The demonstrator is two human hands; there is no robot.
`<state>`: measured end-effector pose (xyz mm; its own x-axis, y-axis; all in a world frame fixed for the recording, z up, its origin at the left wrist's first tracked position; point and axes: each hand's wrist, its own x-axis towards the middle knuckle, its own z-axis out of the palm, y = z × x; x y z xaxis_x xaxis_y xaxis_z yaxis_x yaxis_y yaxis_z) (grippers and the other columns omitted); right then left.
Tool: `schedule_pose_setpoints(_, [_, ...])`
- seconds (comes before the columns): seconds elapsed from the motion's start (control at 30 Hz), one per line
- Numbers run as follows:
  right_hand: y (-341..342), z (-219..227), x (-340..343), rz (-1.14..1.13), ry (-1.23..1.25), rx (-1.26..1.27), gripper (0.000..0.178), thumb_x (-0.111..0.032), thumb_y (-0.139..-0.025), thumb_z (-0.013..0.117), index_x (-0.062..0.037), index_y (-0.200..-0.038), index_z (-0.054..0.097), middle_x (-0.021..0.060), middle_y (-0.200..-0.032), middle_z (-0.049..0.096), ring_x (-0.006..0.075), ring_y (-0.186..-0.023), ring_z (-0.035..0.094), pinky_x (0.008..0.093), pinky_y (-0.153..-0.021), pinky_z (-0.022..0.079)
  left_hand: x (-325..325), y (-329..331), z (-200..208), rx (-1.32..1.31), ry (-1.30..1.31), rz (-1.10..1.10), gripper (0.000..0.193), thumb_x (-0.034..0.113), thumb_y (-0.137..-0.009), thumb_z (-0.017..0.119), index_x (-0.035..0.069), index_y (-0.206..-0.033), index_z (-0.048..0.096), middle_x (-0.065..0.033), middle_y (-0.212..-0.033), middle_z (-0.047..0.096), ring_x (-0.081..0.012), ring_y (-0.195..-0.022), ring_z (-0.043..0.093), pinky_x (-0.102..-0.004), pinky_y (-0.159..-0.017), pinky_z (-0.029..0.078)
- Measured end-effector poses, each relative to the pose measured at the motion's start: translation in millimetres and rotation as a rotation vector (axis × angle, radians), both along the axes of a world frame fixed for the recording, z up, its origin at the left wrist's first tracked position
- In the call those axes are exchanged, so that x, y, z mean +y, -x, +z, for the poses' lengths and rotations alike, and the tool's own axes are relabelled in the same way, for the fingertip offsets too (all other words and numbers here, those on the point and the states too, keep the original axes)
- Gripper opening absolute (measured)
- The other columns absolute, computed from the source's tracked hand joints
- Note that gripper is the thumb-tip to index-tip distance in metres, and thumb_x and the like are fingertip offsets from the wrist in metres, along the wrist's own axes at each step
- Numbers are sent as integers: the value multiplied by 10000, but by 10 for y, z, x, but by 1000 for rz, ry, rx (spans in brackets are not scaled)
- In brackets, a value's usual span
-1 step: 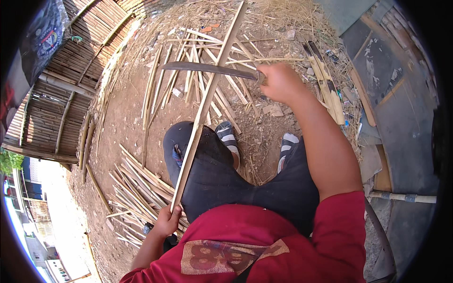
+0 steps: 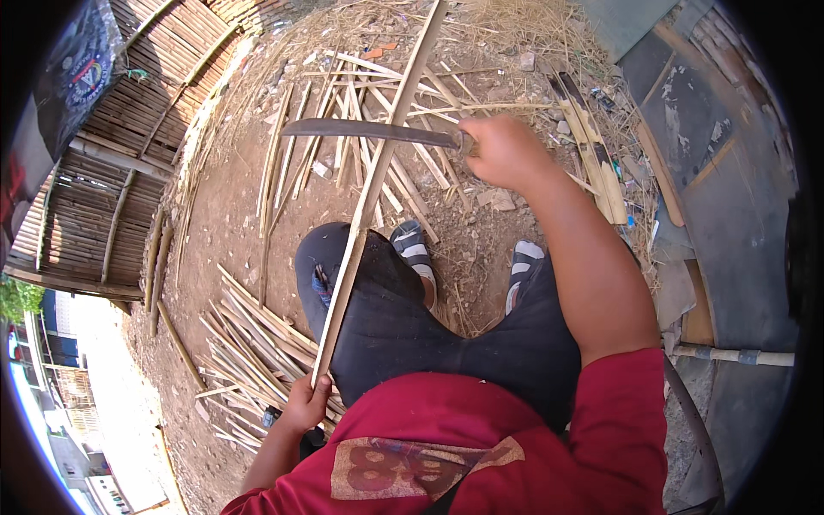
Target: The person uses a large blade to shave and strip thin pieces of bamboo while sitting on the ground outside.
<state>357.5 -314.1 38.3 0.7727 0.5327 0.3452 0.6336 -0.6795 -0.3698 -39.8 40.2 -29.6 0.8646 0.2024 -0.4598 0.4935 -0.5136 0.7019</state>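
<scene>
1. Right, here's the change on my feed: the knife (image 2: 343, 129) has slid slightly leftward, so a bit more blade now reaches past the strip (image 2: 347, 275).
2. I read that as a small stroke across the wood; the blade lies crosswise there, though I can't tell whether its edge touches.
3. My right hand (image 2: 505, 153) is wrapped tight around the knife's handle, arm stretched forward.
4. Down near the body, my left hand (image 2: 307, 402) is clamped on the strip's near end, thumb on top. That end looks steady, hardly shifted at all.
5. And the strip itself? It slants up and away over the left knee (image 2: 318, 257), its far end running toward the top of my view.
6. Around it, a pile (image 2: 249, 343) of similar strips lies beside the left leg, and loose strips (image 2: 274, 154) are scattered on the ground (image 2: 219, 206) ahead.
</scene>
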Motion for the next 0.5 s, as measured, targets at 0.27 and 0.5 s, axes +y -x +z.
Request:
schedule_pose_setpoints(0.27, [-130, 54, -227, -181, 46, 199, 255, -154, -788, 732, -131, -1042, 731, 152, -892, 734, 357, -861, 717, 470, -771, 565, 103, -22, 51, 20, -29, -36, 467, 401, -1077, 520, -6, -861, 596, -3, -643, 512, -120, -636, 473, -338, -592, 442])
schedule_pose_setpoints(0.5, [105, 74, -19, 199, 209, -217, 200, -154, -755, 748, -97, -936, 686, 154, -836, 710, 355, -846, 716, 477, -767, 565, 154, 61, -32, -143, -153, -103, 437, 376, -1073, 536, -8, -880, 616, -31, -648, 553, -125, -626, 494, -340, -589, 457])
